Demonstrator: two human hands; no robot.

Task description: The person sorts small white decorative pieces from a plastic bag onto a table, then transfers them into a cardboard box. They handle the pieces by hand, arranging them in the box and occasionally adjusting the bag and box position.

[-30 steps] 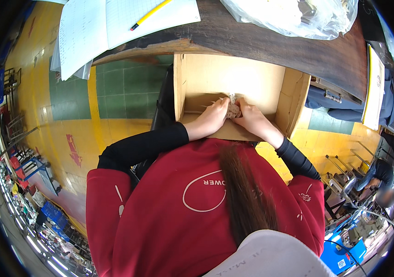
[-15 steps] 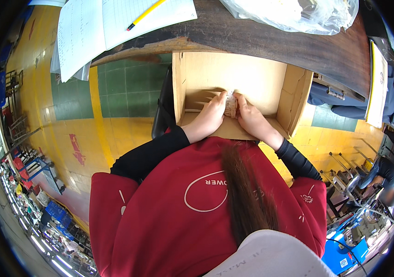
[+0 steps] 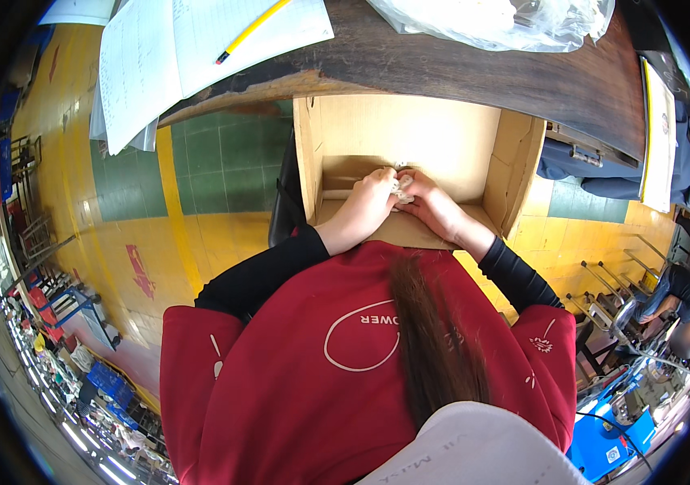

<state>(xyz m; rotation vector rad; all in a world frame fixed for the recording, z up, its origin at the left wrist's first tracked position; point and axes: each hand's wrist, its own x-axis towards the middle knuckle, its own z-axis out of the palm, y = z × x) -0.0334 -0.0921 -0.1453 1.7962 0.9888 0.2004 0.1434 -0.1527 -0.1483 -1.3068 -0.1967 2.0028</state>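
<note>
Over the near side of an open wooden drawer (image 3: 515, 166), my two hands meet around a small whitish, speckled bundle (image 3: 401, 187). My left hand (image 3: 371, 198) grips it from the left with curled fingers. From the other side, my right hand (image 3: 432, 206) pinches it between thumb and fingers. Much of the bundle is hidden by the fingers, and its kind is too small to make out. Shadows of the hands fall on the drawer's pale bottom.
On the dark wooden desk (image 3: 345, 61) lie an open notebook (image 3: 139, 85) with a yellow pencil (image 3: 252, 31) and a clear plastic bag (image 3: 486, 24) of whitish stuff. A black chair part (image 3: 284, 194) stands left of the drawer. Another person (image 3: 673, 303) sits far right.
My fingers have curled further around the whitish bundle, and it appears more bunched up between them. The view has shifted slightly.
</note>
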